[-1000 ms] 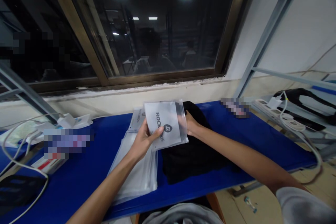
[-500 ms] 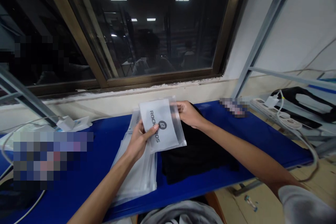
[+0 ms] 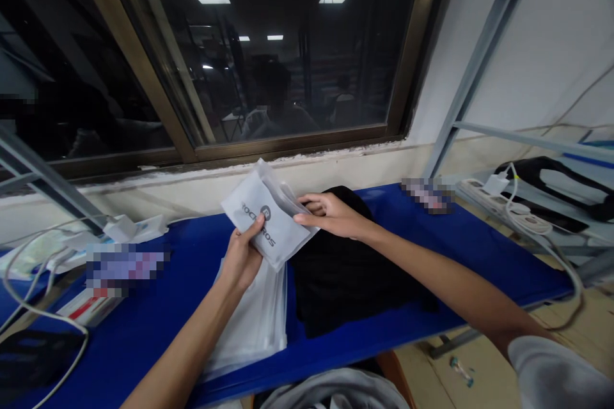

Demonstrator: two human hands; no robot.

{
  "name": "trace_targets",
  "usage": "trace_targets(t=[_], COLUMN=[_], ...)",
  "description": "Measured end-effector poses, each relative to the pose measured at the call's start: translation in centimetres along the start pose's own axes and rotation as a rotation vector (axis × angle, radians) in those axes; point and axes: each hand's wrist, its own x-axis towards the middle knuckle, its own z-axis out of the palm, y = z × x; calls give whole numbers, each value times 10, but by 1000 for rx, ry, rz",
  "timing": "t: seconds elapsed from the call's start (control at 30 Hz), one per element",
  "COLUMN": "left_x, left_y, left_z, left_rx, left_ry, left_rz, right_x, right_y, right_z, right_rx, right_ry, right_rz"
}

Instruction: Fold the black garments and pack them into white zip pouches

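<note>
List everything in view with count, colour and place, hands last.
Printed pouch: at least one, frosted white, between the hands
Zip bags: several, translucent, under the left forearm
Cloth: one folded heap, black, table middle
Table: one, blue, below the window
Window: one, dark panes, brown frame, behind
Power strips: two, white, far left and far right
Cables: several, mostly white, both sides
Metal posts: grey, left and right
Pixelated items: two, unclear, table left and right
Left hand: one, bare, gripping the pouch
Right hand: one, bare, at the pouch's edge
Sleeve: one, light grey, lower right
</note>
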Motion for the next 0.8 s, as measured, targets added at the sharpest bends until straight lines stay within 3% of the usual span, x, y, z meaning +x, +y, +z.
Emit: trace_targets(t=[0.07, 0.23, 0.4, 0.53, 0.67, 0.8], left_x=[1, 0, 6, 19, 29, 21], left_y=[-2, -2, 8, 14, 13, 10], left_z=[0, 1, -3, -15, -26, -25], left_rx=[9, 11, 9, 23, 168, 444], left_ry=[-13, -30, -41, 87, 241, 170], left_rz=[6, 41, 84, 138, 327, 682], right_x=[1, 4, 6, 10, 11, 5], right_y=[2, 5, 5, 9, 10, 5], right_z=[1, -3, -11, -17, -20, -10], right_rx=[26, 40, -33, 3, 73, -29], right_ry=[-47, 21, 254, 447, 584, 685], right_rz=[19, -34, -171, -262, -334, -402])
